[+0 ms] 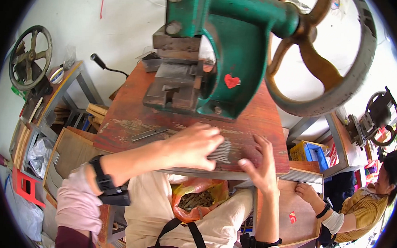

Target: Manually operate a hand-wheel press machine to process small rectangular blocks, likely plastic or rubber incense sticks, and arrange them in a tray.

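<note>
My left hand point(193, 145) reaches across the red wooden table point(251, 126) and grips a small grey metal comb-like piece point(220, 152) with fine teeth. My right hand point(261, 164) lies open just right of it, fingers spread on the table's front edge, touching nothing else. Both wrists carry black bands. Behind the hands stands a big green hand press point(223, 58) with a rusty flywheel point(325, 67) and a grey die block point(173, 85). A flat metal strip point(148, 134) lies on the table left of my left hand.
An orange bag of small pieces point(198, 199) sits in my lap. A second person sits at the right, a hand point(306, 193) on a wooden box. A second press wheel point(31, 57) stands at the left, a third press point(378, 116) at the right. Blue and yellow crates point(310, 153) sit beside the table.
</note>
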A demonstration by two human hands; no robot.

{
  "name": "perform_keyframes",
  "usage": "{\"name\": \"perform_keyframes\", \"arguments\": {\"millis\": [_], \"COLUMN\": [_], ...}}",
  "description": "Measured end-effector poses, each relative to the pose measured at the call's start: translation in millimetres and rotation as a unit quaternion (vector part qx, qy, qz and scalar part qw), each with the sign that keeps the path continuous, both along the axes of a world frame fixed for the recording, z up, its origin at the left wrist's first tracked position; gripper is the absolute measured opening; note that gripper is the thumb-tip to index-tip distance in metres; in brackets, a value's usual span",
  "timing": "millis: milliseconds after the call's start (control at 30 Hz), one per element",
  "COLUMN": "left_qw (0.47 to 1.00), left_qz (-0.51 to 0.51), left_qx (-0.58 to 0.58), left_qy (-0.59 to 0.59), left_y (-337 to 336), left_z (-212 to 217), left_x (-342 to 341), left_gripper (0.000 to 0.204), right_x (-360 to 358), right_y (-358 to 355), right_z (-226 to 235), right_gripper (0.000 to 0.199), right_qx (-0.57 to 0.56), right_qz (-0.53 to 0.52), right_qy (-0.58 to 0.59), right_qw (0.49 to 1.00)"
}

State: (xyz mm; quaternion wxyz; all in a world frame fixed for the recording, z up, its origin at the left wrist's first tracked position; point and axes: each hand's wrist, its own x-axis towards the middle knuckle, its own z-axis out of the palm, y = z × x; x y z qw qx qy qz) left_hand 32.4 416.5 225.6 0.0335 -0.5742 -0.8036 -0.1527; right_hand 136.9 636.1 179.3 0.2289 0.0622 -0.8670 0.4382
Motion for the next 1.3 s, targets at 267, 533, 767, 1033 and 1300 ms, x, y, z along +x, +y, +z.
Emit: {"name": "perform_keyframes", "arguments": {"millis": [267,533,767,1033,1300], "left_qw": [0.996,0.987,0.977,0.969,0.969], "left_qz": [-0.027,0.012,0.024,0.037,0.034], "left_qx": [-0.072,0.024,0.075,0.116,0.126], "left_qy": [-0.042,-0.159,-0.196,-0.217,-0.208], "left_y": [74,62,62,67,65], "left_z": [-30,-37,-44,-49,-50], "left_x": [-16,-9,-6,-6,-5], "left_gripper": [0.051,0.072,0.065,0.064,0.066], "right_x": [-1,-24,-23,-31,-27], "right_y": [29,32,17,-5,0], "right_z": [6,-7,-12,-23,-9], "right_gripper": [0.088,0.071,0.051,0.048,0.043], "right_qx": [0.114,0.087,-0.338,-0.701,-0.546], "right_qz": [0.060,0.077,0.053,0.084,0.051], "right_qy": [-0.075,-0.090,-0.045,0.045,-0.051], "right_qw": [0.989,0.989,0.939,0.706,0.835]}}
